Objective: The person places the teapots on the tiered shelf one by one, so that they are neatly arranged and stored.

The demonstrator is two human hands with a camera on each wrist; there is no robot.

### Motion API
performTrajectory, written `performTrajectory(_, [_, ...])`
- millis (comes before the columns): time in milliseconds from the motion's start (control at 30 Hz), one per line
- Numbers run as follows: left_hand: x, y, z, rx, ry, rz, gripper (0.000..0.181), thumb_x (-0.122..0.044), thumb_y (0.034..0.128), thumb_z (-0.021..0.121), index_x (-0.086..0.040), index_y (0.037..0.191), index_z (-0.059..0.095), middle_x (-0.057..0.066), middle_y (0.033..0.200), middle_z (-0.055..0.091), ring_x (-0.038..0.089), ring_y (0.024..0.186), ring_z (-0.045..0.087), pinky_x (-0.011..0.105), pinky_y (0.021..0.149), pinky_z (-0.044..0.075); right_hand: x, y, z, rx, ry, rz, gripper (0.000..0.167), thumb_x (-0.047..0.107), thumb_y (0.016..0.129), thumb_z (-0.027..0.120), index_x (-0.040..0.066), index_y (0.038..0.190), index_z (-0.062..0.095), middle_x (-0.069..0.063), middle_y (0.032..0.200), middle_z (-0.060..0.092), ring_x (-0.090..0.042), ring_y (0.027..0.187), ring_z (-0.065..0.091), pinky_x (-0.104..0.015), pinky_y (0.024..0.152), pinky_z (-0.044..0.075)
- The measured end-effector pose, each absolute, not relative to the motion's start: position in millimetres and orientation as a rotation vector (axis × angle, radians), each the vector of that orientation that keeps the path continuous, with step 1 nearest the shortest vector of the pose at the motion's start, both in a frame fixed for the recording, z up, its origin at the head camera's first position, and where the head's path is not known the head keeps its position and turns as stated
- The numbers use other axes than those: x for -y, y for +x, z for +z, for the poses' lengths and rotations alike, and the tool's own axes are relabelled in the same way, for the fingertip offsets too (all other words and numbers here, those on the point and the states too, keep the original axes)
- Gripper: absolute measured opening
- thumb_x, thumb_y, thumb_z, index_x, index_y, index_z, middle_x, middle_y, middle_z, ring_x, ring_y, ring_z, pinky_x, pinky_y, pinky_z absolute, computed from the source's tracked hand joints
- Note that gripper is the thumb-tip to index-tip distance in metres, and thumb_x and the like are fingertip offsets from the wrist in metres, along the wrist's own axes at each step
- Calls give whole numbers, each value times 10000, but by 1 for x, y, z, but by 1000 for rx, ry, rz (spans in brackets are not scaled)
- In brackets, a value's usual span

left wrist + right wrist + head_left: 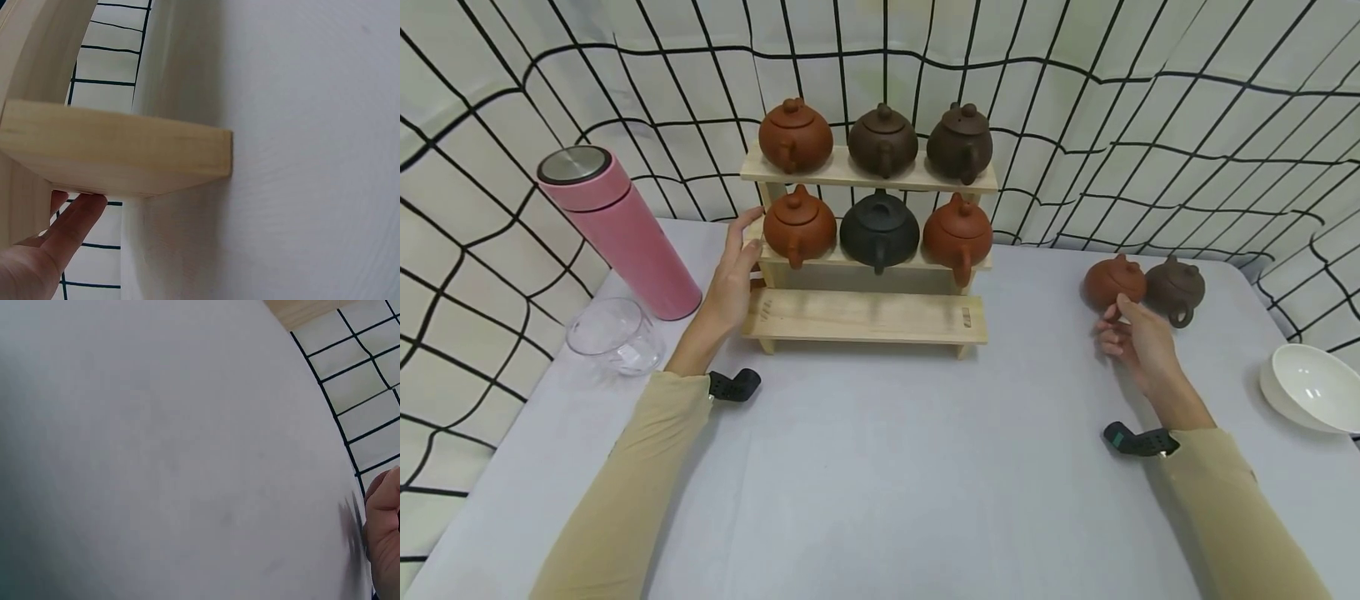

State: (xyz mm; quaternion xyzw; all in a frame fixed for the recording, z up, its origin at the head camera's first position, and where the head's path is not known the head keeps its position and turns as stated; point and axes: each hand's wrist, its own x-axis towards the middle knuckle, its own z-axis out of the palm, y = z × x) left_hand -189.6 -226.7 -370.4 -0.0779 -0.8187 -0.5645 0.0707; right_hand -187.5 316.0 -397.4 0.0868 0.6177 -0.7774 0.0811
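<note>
A three-tier wooden stand (pixel 865 315) stands at the centre back. My left hand (pixel 726 279) grips its left end near the middle shelf; in the left wrist view, fingers (pixel 78 222) rest against the wood. On the right, my right hand (pixel 1142 337) pinches the near side of a reddish clay teapot (pixel 1114 279), where its handle is hidden by the fingers. That teapot sits on the table beside a grey-brown teapot (pixel 1176 287) with a ring handle. Only part of the right hand (pixel 384 531) shows in the right wrist view, without the teapot.
Several teapots line the upper two shelves, including a black one (pixel 880 229) and a reddish one (pixel 796 137). Left of the stand are a pink thermos (pixel 632 242) and a clear glass cup (pixel 632 346). A white bowl (pixel 1311 387) lies far right. Black wire grid (pixel 1060 150) borders the table.
</note>
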Motion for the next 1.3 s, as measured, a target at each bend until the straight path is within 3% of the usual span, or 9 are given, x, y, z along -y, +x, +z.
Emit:
performTrajectory(267, [226,-190,-371,2482,-228,-1698,601,-341,1090,191,-179,1666,137,117,1706,188,389,1476,304,628,1190,212,-297,-178,-380,-1945,98,-2362,333,333,1105,531,70,931,638,-19,832,598,-100,621,469,-186,495,392])
performTrajectory(400, [228,-190,-372,2484,-206,-1701,601,-344,1088,184,-193,1667,134,126,1696,217,403,1437,348,638,1171,241,-282,-173,-354,-2022,-40,-2395,327,317,1097,556,62,917,653,-34,807,590,-116,570,438,-200,473,366])
performTrajectory(633, [231,-192,-370,2465,-221,-1684,602,-314,1087,184,-156,1665,129,114,1710,192,362,1503,275,596,1212,191,-253,-157,-304,-2094,-333,-2409,327,254,1086,585,6,876,624,-48,737,524,-154,526,347,-295,478,227])
performTrajectory(900, [229,-192,-371,2475,-228,-1701,601,-325,1089,177,-173,1667,117,118,1711,174,391,1489,291,618,1200,203,-210,-133,-265,-2066,-493,-2273,328,237,1094,572,1,869,606,-78,750,501,-199,541,318,-344,486,185])
performTrajectory(1300, [226,-189,-371,2462,-230,-1727,590,-329,1094,175,-194,1665,126,136,1691,222,417,1421,372,642,1156,265,-139,-114,-264,-1999,-703,-1970,370,213,1125,483,-4,837,565,-77,724,520,-180,507,334,-301,422,218])
